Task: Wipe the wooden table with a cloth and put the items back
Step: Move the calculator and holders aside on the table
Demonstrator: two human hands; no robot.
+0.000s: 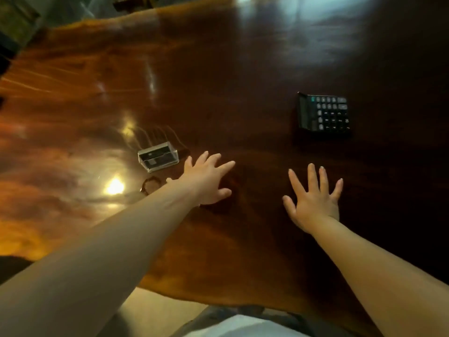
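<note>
So the clear plastic box (158, 156) sits on the table (218, 69) over on the left, just beside your left hand (206, 183). That hand's open, fingers spread, holding nothing. Your right hand (313, 198) is splayed open too, nothing in it. The calculator (324, 114) lies farther off, right side.

The forearms (97, 251) are bare to the frame's edge, as are the left hand (206, 181) and right hand (313, 200). Low down shows a white top (243, 327), with blurred grey-blue cloth (218, 312) around it.
</note>
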